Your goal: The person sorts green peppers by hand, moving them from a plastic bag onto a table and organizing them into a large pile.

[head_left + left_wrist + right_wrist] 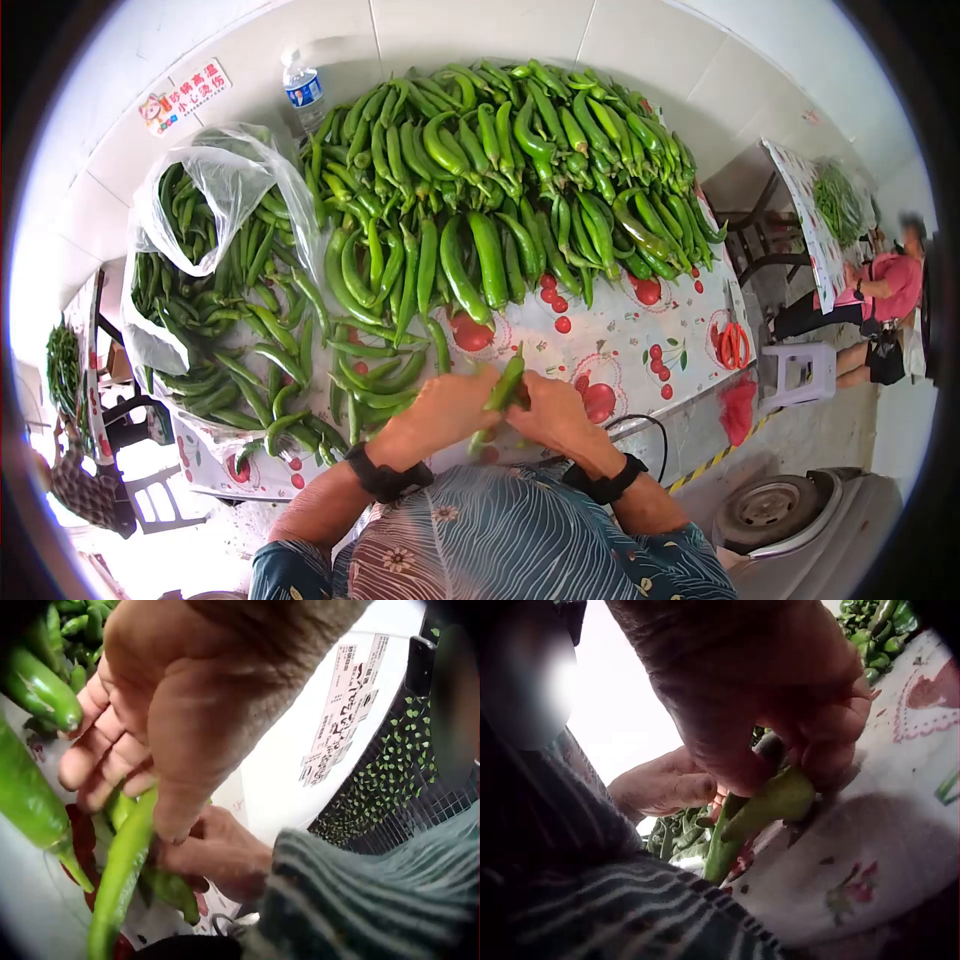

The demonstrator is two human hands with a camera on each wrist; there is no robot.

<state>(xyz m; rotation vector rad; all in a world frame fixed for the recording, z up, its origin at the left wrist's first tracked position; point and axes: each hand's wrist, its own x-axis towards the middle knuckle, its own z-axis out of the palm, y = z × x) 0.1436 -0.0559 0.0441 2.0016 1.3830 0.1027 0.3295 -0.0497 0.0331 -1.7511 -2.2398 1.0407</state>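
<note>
At the near edge of the desk [630,335], around its middle, the person's right hand [553,412] pinched a pale-green pepper [776,806] between thumb and fingers, seemingly to keep it steady. Close beside it, the left hand [442,415] had its fingers loosely spread and its thumb against another pepper [124,874]; from where I stood I could not tell whether it truly gripped. Along the far edge the heap of peppers [440,150] lay in rows, many side by side, probably so each could be picked up easily. A plastic bag [158,335] sprawled towards the left edge, likely to contain the looser ones, while red scissors [735,345] lay by the near right corner, perhaps to be out of the way
</note>
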